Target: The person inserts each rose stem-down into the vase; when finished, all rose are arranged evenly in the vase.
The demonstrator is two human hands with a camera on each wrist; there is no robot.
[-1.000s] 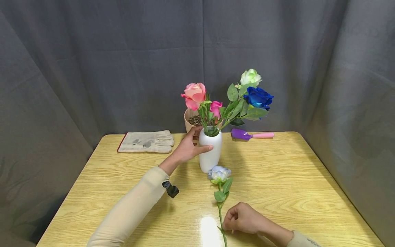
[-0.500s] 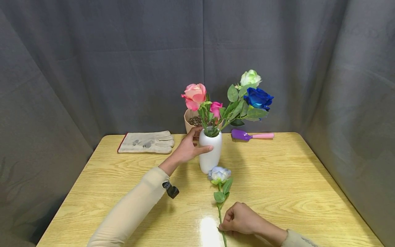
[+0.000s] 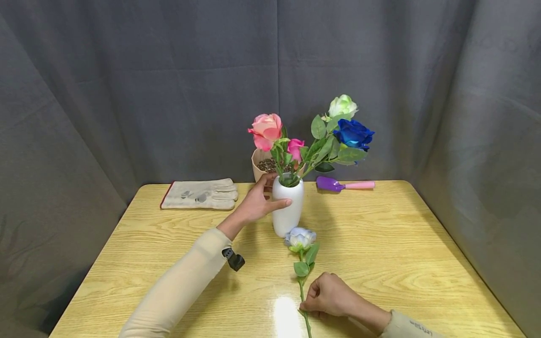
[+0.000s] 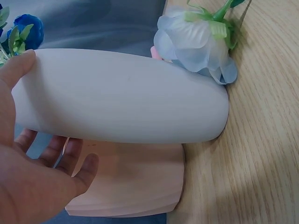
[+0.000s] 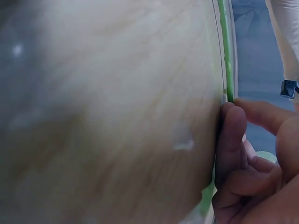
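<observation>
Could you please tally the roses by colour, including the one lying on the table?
Pink roses: 2
Dark blue rose: 1
White rose: 1
Pale blue rose, on the table: 1
Total: 5

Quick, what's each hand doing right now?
Left hand: curled round the white vase, holding it.
Right hand: pinching the green stem of the pale blue rose lying on the table.

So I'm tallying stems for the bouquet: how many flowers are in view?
5. Four stand in the white vase: peach rose, small pink rose, white rose, blue rose. A pale blue rose lies on the table. Leaves may hide more.
</observation>
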